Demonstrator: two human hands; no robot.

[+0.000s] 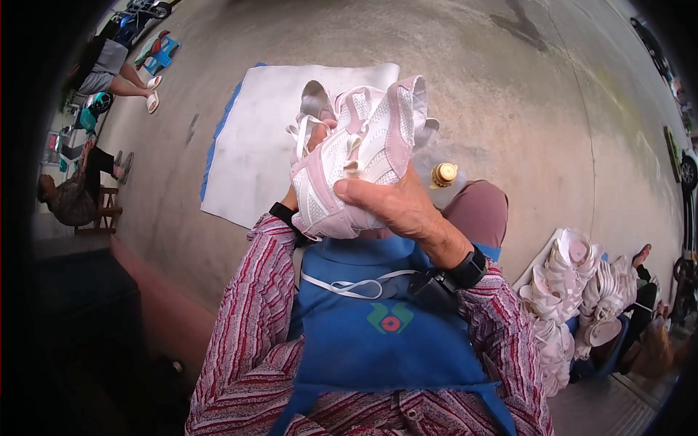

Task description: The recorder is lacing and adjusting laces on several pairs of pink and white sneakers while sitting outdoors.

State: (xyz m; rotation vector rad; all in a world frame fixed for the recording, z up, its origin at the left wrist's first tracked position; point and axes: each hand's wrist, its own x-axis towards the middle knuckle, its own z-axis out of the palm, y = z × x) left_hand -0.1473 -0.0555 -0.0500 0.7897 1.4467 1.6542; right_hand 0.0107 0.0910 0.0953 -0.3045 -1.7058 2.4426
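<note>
Pink and white shoe uppers (363,156), with mesh panels and pale loops, are held up together above my lap. On the near right side my right hand (400,205) grips them, its thumb lying across the front and its other fingers hidden behind. My left hand (318,136) is mostly covered by the uppers; a few of its fingers show at their upper left, closed about the material beside some loose white laces (299,138). How many uppers are in the bundle I cannot tell.
A white sheet (251,138) with a blue edge lies on the concrete floor ahead. Right of the uppers stands a gold-capped container (443,174). A big pile of similar uppers (567,291) sits at the right. A white cord (349,287) crosses my blue apron. Two people sit far left.
</note>
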